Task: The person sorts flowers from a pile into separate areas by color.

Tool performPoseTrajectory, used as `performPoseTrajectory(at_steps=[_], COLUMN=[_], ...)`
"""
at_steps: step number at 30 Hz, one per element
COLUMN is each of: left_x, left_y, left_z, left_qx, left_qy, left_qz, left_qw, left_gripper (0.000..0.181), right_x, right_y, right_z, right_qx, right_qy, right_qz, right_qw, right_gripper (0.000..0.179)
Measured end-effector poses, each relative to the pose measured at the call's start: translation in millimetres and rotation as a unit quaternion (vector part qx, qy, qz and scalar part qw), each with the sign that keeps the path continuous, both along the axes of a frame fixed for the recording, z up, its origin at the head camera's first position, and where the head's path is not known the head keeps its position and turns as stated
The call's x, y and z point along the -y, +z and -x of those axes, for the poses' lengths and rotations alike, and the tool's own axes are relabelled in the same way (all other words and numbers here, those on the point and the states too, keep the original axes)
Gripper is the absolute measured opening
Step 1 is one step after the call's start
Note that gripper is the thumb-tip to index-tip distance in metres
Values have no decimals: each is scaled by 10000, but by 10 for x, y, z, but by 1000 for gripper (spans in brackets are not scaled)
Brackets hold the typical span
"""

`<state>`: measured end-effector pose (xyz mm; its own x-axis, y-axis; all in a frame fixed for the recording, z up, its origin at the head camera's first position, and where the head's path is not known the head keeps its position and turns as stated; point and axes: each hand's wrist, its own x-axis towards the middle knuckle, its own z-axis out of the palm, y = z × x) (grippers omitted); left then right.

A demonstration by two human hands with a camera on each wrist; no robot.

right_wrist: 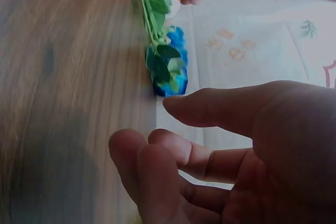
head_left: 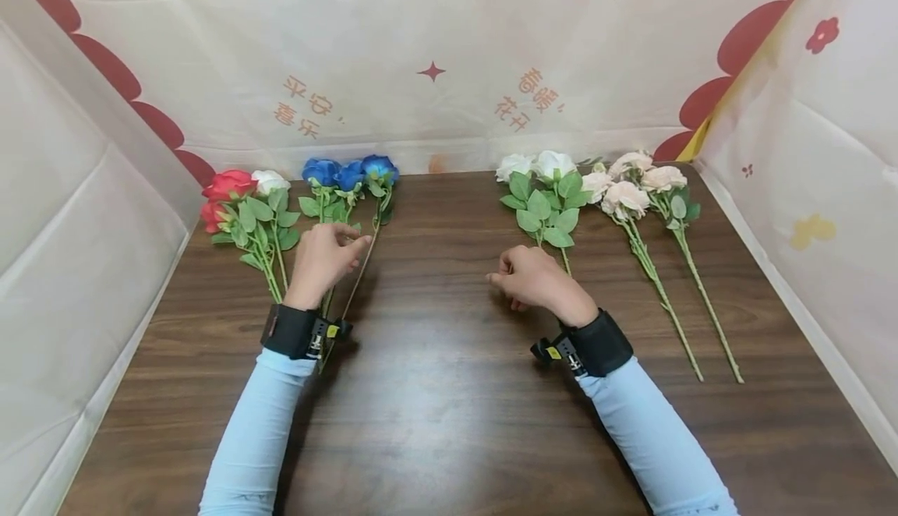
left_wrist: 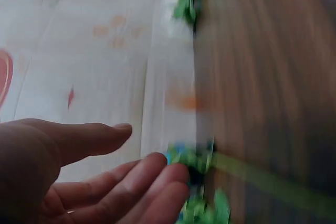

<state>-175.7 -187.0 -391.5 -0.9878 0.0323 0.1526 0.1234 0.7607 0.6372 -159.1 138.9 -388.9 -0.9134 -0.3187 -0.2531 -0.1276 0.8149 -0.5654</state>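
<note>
My left hand (head_left: 326, 260) hovers above the stems of the blue roses (head_left: 379, 167) at the left of the table. Its thumb and fingers stand apart with nothing between them in the left wrist view. My right hand (head_left: 536, 278) is just in front of the white roses (head_left: 554, 165), partly covering their stems. The right wrist view shows its fingers loosely bent and the thumb (right_wrist: 205, 108) apart from them, holding nothing. Behind that thumb, the blue roses (right_wrist: 178, 66) lie near the table's back edge.
Red roses (head_left: 230, 187) and one white rose (head_left: 270, 181) lie at the far left. Pale pink roses (head_left: 627, 198) lie at the right, stems pointing toward the front. A printed cloth (head_left: 435, 25) encloses the wooden table (head_left: 435, 391) at the back and sides.
</note>
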Motion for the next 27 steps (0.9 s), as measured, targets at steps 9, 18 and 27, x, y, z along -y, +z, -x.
performPoseTrajectory(at_steps=[9, 18, 27], left_x=[632, 822, 860], left_y=[20, -11, -124], left_z=[72, 38, 54], left_qx=[76, 94, 382], left_qy=[1104, 2043, 1967], left_qz=[395, 1420, 1933], left_qw=[9931, 9685, 9604], left_gripper=[34, 30, 17], right_x=[163, 197, 211], right_y=[56, 29, 23], right_z=[-79, -104, -97], right_qx=[-121, -64, -105], right_qy=[274, 375, 534], right_qz=[-145, -148, -124], right_qw=[9994, 9992, 9984], right_gripper=[31, 33, 34])
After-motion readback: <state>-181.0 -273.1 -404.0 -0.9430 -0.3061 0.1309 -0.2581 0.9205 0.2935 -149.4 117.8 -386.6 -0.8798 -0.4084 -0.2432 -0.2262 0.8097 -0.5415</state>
